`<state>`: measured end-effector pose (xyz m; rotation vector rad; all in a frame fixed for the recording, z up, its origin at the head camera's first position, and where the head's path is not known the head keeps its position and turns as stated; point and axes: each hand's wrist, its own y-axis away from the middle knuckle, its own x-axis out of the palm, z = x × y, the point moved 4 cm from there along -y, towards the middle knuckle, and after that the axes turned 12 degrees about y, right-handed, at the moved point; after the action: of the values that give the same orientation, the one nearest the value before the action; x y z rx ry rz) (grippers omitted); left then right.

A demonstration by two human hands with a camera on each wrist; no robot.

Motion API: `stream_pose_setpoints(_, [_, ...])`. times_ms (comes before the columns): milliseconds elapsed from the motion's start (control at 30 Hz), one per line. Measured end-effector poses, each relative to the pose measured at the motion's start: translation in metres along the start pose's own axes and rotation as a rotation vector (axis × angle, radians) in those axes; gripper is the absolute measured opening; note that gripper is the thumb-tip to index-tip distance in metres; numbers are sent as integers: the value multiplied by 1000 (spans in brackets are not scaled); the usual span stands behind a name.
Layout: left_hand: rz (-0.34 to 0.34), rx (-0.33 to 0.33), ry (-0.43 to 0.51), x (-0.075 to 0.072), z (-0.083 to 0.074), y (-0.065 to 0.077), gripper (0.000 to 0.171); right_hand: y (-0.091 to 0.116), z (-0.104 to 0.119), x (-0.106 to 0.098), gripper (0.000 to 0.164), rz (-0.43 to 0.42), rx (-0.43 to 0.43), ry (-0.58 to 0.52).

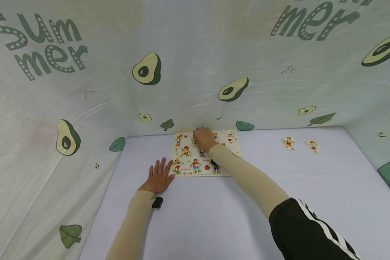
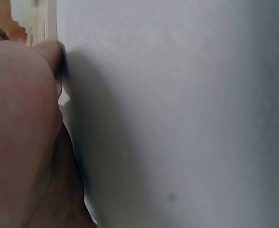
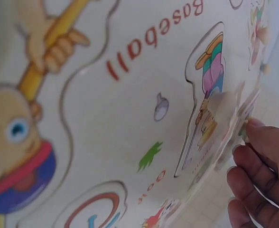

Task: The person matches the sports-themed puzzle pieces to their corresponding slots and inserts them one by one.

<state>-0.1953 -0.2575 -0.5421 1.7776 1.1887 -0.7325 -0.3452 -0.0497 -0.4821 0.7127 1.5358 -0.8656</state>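
Note:
A wooden peg puzzle board [image 1: 199, 176] with sports figures lies by the back edge of the table. My left hand [image 1: 157, 177] rests with fingers spread, its fingertips and thumb at the board's left edge. Over the board's far part, my right hand [image 1: 204, 138] pinches a puzzle piece [image 3: 237, 124] between thumb and fingers. In the right wrist view that piece stands tilted at the board, mostly edge-on, so its picture is hidden. Close by lies a golf figure piece [image 3: 209, 85] with a wooden knob. The left wrist view shows mostly the hand's base and white tabletop.
Two loose figure pieces, one with a ball [image 1: 288, 143] and another [image 1: 312, 146], lie on the table at the right. A fabric backdrop [image 1: 188, 57] printed with avocados rises behind the table and along its left and right sides.

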Motion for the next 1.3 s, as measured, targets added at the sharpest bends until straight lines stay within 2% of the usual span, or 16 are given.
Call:
stream_pose_setpoints(267, [2, -7, -1, 0, 2, 0, 71, -10, 6, 6, 14, 41, 13, 69])
stream_pose_setpoints(633, [5, -25, -24, 1, 4, -4, 72, -15, 11, 8, 14, 55, 36, 47])
stream_pose_setpoints(800, [7, -27, -1, 0, 3, -3, 72, -16, 15, 10, 13, 48, 36, 37])
stream_pose_setpoints(1100, [11, -19, -21, 1, -2, -3, 72, -7, 5, 5, 16, 62, 35, 44])
stream_pose_setpoints(1300, [5, -13, -4, 0, -1, 1, 72, 12, -13, -15, 19, -12, 46, 21])
